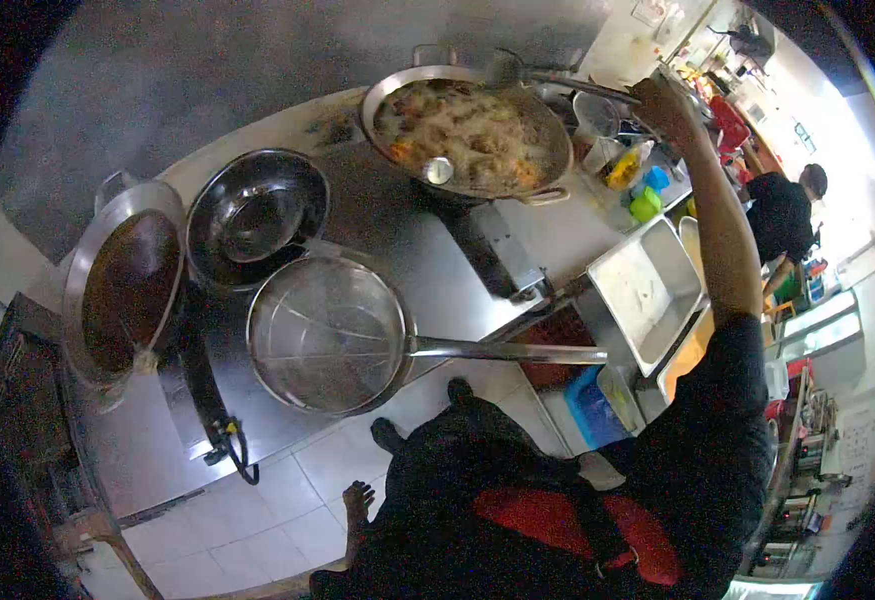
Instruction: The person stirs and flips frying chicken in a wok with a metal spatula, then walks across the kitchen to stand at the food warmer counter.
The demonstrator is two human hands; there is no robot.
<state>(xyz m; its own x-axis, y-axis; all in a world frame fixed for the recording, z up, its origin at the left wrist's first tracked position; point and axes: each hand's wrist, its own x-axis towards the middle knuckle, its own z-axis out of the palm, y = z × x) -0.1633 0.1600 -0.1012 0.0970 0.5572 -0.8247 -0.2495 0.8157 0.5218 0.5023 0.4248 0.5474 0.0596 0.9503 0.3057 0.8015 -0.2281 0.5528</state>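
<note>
My right hand [665, 110] is closed around the handle of a long-handled utensil with a broad greyish head [504, 68]. Its head is over the far rim of a large wok [367, 112], in which pieces of food [457, 125] bubble in foamy oil. A round pale dial [438, 171] sits at the wok's near side. Low beside my body hangs my left hand [357, 497], fingers apart and holding nothing. Between my body and the stove, a big round mesh strainer [327, 335] rests across a pan, its long handle pointing right.
A dark empty-looking wok [257, 215] and a wide pan of brown liquid [122, 280] stand on the left. At right are a steel tray [647, 290], a green cup [645, 204] and a blue tub [597, 405]. A person in black [782, 220] stands farther back.
</note>
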